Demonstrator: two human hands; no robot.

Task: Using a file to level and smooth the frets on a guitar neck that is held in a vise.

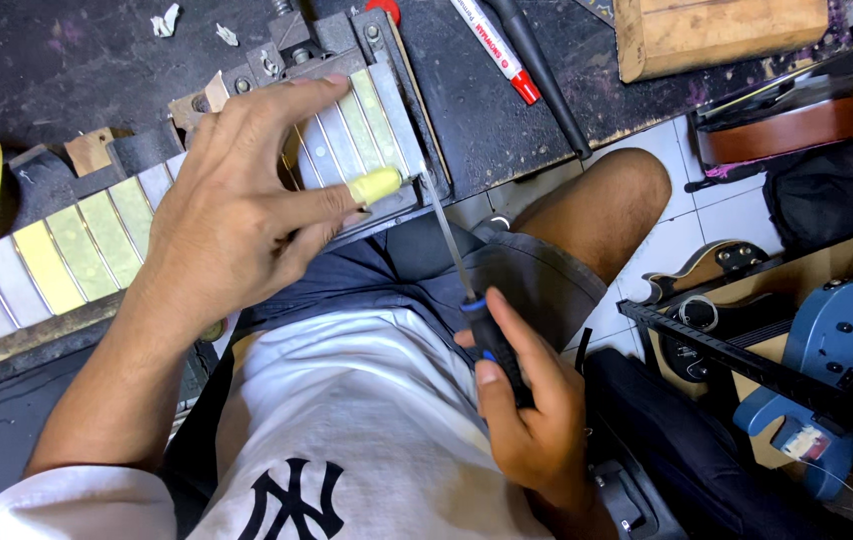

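Yellow masking tape covers the fretboard wood between the frets of a guitar neck [97, 240] clamped in a vise [347, 50]. Over the neck's vise end lies the left hand [237, 200], fingers spread flat (one fingertip taped yellow). Just beside that end, the right hand [532, 410] grips a black-handled file [462, 290], tip at the neck's edge.

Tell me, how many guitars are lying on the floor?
3, all right of the person: a brown guitar at the top, a cream guitar beside the knee, a blue guitar lower right. More may be hidden.
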